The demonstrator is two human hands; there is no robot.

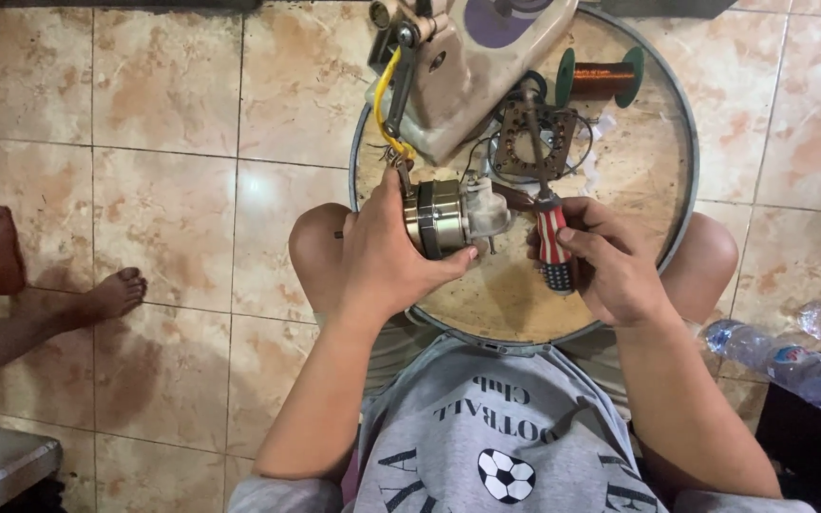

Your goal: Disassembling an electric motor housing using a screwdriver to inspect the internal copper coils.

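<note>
Tiled floor (pixel 173 218) surrounds a round tray (pixel 681 133); left hand (pixel 387 252) fingers clamp a motor (pixel 444 218), right hand (pixel 610 261) fingers grip a screwdriver (pixel 551 237).

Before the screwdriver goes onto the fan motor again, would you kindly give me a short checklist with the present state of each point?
1. Left hand grips the fan motor firmly: ok.
2. Right hand holds the screwdriver by its striped handle: ok.
3. Screwdriver tip seated in a screw: not ok; it points away, over the square metal frame.
4. Motor supported over the round tray: ok.
5. Copper wire spool clear of the hands: ok.
6. Motor screws loosened: cannot tell.
</note>
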